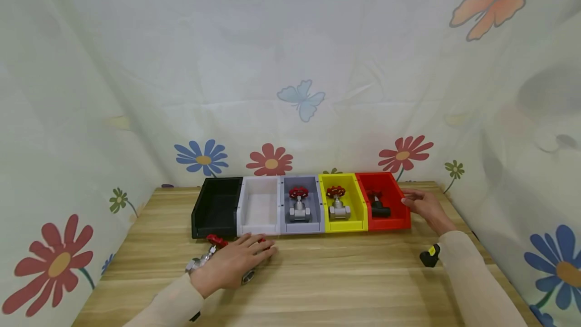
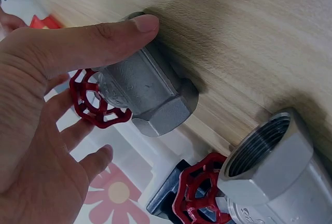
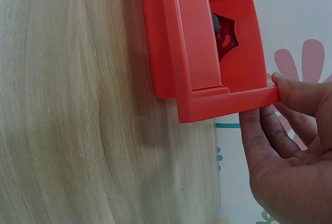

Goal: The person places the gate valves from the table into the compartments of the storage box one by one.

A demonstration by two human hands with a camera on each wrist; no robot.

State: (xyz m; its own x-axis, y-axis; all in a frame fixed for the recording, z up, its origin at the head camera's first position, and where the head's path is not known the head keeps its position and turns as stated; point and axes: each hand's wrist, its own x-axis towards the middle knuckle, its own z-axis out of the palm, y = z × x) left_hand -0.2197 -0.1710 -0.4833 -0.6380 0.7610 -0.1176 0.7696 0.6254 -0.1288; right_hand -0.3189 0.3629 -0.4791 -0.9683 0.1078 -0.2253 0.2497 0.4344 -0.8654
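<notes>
My left hand (image 1: 240,261) lies over a metal gate valve (image 2: 150,89) with a red handwheel on the wooden table. Its thumb rests along the valve body; the other fingers stretch loosely past the handwheel without curling round it. Beside it lies a second gate valve (image 2: 275,182), also red-wheeled. At the far right of the bin row, my right hand (image 1: 426,208) pinches the side rim of the red bin (image 3: 197,42) between thumb and fingers. Inside that bin is a dark valve (image 1: 379,208) with a red handwheel.
Joined to the red bin are a yellow bin (image 1: 363,221) and a grey bin (image 1: 320,223), each holding a gate valve, then a white bin (image 1: 258,201) and a black bin (image 1: 218,206). A flowered cloth (image 1: 227,64) hangs behind the table (image 1: 340,281).
</notes>
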